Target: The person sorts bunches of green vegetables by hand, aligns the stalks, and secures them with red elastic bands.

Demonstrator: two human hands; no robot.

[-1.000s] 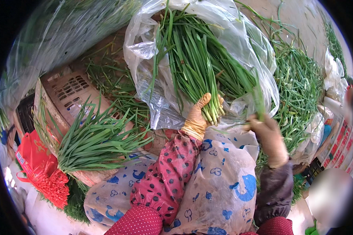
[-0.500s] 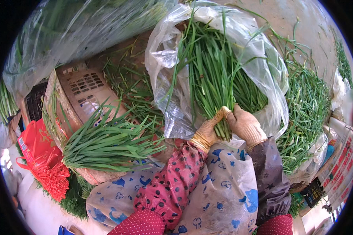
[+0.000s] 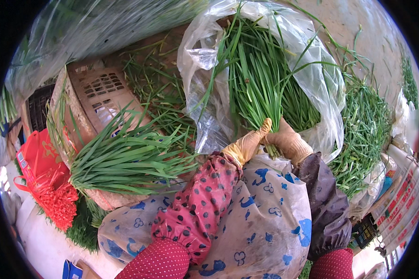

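Observation:
My left hand (image 3: 245, 145), in a yellowed work glove, is closed around the stem ends of a bunch of garlic chives (image 3: 255, 86). Pressed against it from the other side is my right hand (image 3: 289, 143), gloved in beige, its fingers also wrapped round the stems. Short cut ends stick out below both hands, just above my apron (image 3: 265, 209). The long leaves fan away from me over an open clear plastic bag (image 3: 198, 69), where more chives (image 3: 302, 109) lie. The fingers' inner sides are hidden.
Left of me, another bunch of chives (image 3: 125, 160) rests on a board beside a brown plastic crate (image 3: 84, 100). A red bag (image 3: 39, 156) with red ties (image 3: 56, 207) hangs near it. Loose green trimmings (image 3: 358, 135) are heaped at right; clear sheeting (image 3: 111, 28) covers the far left.
My hands have drawn closer together on the stems, and the left thumb now points up across them. The whole view has shifted slightly.

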